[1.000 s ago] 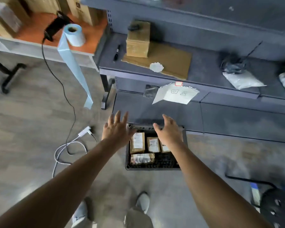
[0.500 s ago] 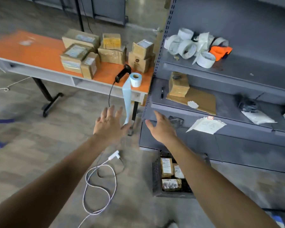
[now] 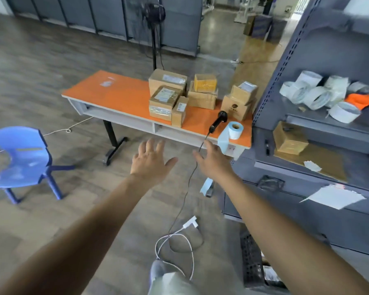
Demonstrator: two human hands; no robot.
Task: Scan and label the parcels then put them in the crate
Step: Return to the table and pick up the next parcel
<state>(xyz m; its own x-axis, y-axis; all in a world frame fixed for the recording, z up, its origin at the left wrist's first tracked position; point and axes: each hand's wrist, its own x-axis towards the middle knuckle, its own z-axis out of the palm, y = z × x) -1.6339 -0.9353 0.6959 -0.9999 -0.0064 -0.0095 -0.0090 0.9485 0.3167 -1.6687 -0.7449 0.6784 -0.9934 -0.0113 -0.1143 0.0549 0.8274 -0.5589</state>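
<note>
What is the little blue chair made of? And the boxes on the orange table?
The blue chair looks like moulded plastic: smooth, slightly shiny, one colour all over. The boxes look like brown cardboard, matte, some wrapped in glossy clear tape with paper labels.

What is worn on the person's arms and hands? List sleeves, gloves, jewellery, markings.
Nothing worn shows. The left hand and right hand are bare, with no gloves, rings or markings visible. The left forearm and right forearm are bare too, with no sleeve, watch or band as far up as the frame reaches.
</note>
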